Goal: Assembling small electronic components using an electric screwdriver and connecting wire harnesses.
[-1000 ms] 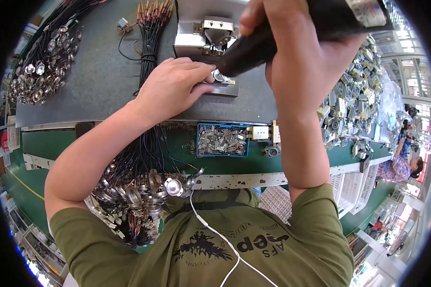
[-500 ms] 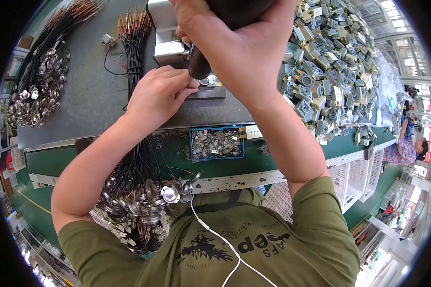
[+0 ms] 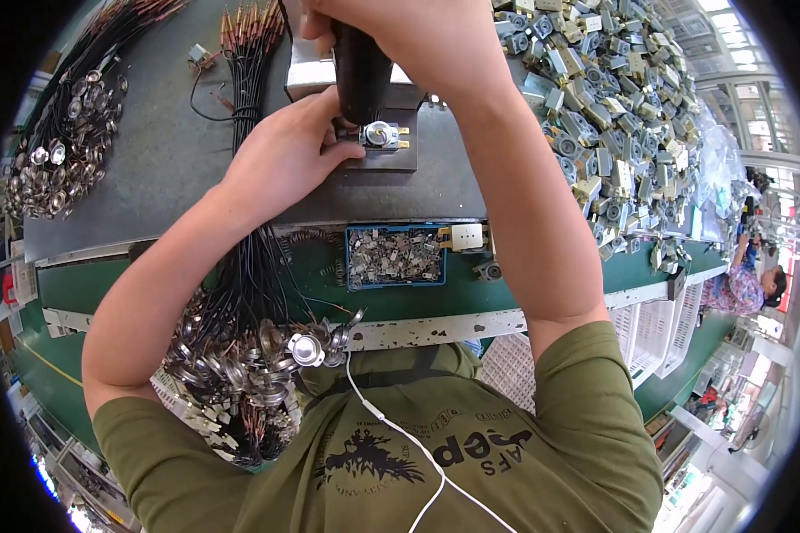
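A small thermostat (image 3: pixel 380 135) with a round silver face and two brass tabs rests on a dark metal block (image 3: pixel 391 164). From its left side my left hand (image 3: pixel 289 151) holds it, thumb at the near edge and fingers at the far edge. My right hand (image 3: pixel 427 40) is wrapped round a black power screwdriver (image 3: pixel 362 80), held nearly upright just beyond the thermostat. The screwdriver's lower end overlaps my left fingertips, and its bit cannot be seen. A white-and-silver fixture (image 3: pixel 309 75) stands behind, partly covered by the screwdriver.
Many similar thermostats (image 3: pixel 596 115) are heaped at the right. Black wire bundles (image 3: pixel 246 89) with copper-coloured ends lie at the left, near silver discs (image 3: pixel 62 155). A blue tray (image 3: pixel 396 284) of small metal pieces sits below the table edge. More discs (image 3: pixel 240 360) hang by my lap.
The screwdriver and my right hand have shifted up and left, uncovering the thermostat's face. My left hand stays beside the thermostat. The whole view has shifted slightly.
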Action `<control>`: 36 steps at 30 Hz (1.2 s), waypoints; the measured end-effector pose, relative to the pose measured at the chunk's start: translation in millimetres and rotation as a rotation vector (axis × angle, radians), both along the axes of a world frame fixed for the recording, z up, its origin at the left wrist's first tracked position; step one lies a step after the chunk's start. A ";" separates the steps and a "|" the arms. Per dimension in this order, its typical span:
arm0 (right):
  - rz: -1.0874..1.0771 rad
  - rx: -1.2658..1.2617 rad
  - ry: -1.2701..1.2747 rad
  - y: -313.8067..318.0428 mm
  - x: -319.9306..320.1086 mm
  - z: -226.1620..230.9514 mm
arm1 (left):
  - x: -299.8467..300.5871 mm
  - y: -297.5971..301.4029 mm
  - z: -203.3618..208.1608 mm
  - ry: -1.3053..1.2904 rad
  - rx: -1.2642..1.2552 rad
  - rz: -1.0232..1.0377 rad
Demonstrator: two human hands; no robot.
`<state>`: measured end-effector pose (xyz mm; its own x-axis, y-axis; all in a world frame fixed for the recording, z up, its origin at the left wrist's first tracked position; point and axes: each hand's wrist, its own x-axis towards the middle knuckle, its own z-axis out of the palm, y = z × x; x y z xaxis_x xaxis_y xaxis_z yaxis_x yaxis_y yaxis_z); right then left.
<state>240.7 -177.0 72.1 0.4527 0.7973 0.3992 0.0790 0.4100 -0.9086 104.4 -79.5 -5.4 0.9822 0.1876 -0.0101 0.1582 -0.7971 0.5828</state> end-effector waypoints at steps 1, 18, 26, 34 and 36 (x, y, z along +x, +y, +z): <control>0.029 -0.023 0.004 1.8 3.2 -1.2 | 0.2 3.6 -4.2 0.001 -0.003 0.003; -0.206 0.280 -0.200 0.2 -29.2 -21.7 | 8.5 18.7 -16.2 0.056 0.124 -0.209; -0.357 0.168 -0.566 0.4 -28.2 -10.8 | 8.9 25.9 -32.9 -0.060 0.124 -0.224; -0.395 -0.012 -0.231 -60.9 -9.6 24.9 | -3.1 11.0 -24.1 -0.375 0.315 -0.299; -0.498 0.086 -0.327 -59.8 15.3 18.8 | 4.7 8.1 -15.7 -0.334 0.328 -0.355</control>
<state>256.0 -236.8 90.9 0.6064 0.4792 0.6345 0.5505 0.3228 -0.7699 109.1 -71.3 -21.1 0.9255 -0.2127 0.3135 -0.3015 -0.9146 0.2694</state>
